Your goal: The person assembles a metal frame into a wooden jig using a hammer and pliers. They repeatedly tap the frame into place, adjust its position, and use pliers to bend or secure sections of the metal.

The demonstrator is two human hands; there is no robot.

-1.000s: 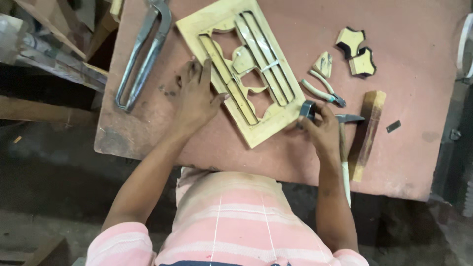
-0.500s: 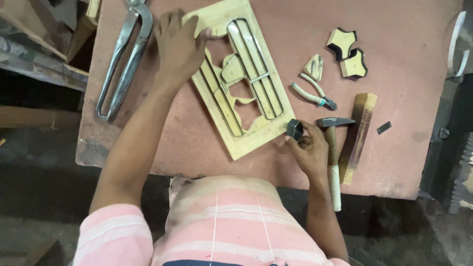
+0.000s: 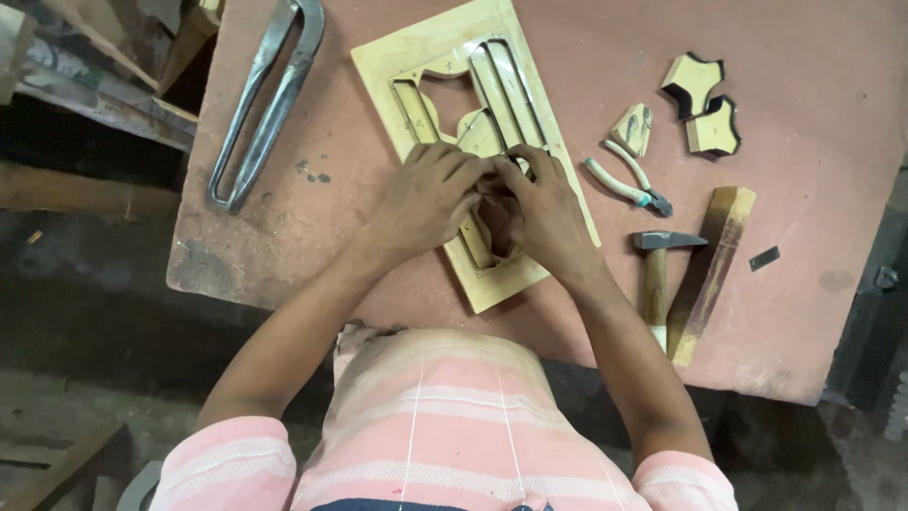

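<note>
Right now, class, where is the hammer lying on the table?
In the head view, the hammer lies right of the right hand, beside the wooden stick and just below the pliers.

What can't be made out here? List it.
Head view only:
- Middle of the wooden frame: covered by the left hand and right hand.
- Whatever the fingertips pinch: hidden between the hands.
- Big metal tongs: top cut off by the upper edge.
- Small dark chip by the wooden bar: too small to identify.
</note>
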